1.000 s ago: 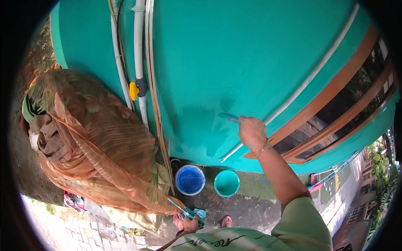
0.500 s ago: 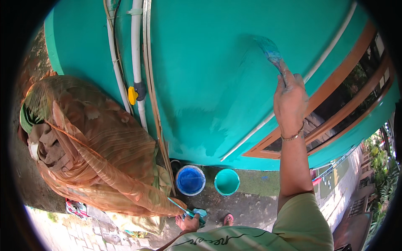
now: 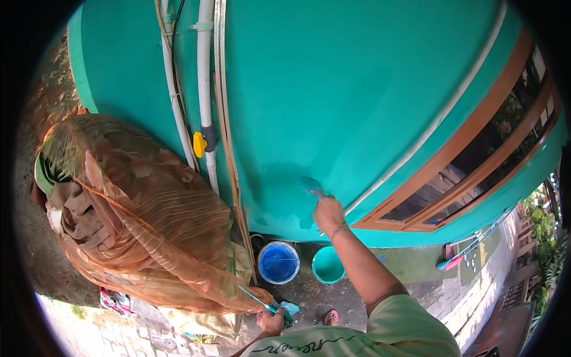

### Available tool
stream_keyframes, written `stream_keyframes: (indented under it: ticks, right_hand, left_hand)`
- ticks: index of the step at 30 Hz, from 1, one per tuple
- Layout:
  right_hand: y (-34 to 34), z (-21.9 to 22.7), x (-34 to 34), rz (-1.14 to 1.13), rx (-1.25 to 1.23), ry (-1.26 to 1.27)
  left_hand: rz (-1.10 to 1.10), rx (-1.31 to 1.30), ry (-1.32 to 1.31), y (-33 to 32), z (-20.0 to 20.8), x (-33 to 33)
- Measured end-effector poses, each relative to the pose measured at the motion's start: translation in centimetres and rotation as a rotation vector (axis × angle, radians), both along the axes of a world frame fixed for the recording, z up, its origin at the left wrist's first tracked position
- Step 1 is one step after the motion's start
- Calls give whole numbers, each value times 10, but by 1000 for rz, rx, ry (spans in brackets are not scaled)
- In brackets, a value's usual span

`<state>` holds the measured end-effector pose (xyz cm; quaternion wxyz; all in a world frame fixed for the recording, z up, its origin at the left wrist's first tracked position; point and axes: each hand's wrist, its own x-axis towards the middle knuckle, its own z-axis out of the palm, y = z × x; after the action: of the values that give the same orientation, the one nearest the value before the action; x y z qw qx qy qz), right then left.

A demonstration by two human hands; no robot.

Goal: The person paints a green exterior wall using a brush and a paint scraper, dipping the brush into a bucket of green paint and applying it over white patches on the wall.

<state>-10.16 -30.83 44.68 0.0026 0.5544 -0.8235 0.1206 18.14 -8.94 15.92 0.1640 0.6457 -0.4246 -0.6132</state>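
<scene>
My right hand (image 3: 329, 214) is closed round a paintbrush (image 3: 311, 185), its bristles against the turquoise wall (image 3: 297, 107) low down, left of the slanting white pipe. Wet, darker streaks show on the wall around the bristles. Low in the picture, my left hand (image 3: 272, 322) grips a turquoise tool (image 3: 276, 310) with a long thin part; its kind cannot be made out. A pale blue piece (image 3: 289, 307) sits beside those fingers. Below the wall stand a blue-stained bucket (image 3: 297, 272) and a turquoise paint bucket (image 3: 329, 282).
A large pile under sheer orange-brown cloth (image 3: 148, 196) fills the left side. White pipes (image 3: 205, 71) with a yellow valve handle (image 3: 199, 144) climb the wall beside thin wooden strips (image 3: 229, 160). At right are a brown-framed window (image 3: 452, 178) and a long pole (image 3: 476, 241).
My right hand has swept the brush down and left across the wall, from high beside the pipe to near the buckets. My left hand keeps its hold, and the view has shifted slightly.
</scene>
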Motion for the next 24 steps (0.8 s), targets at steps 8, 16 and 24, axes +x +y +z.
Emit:
stream_keyframes:
  ticks: [8,16,24]
  right_hand:
    - [13,213,8,57,-890,111]
    - [-7,18,30,52,-316,174]
    - [-12,56,14,91,-252,10]
  left_hand:
    - [59,37,-12,-9,37,-12]
    - [134,134,223,-10,17,-6]
    - [90,-21,46,-13,28,3]
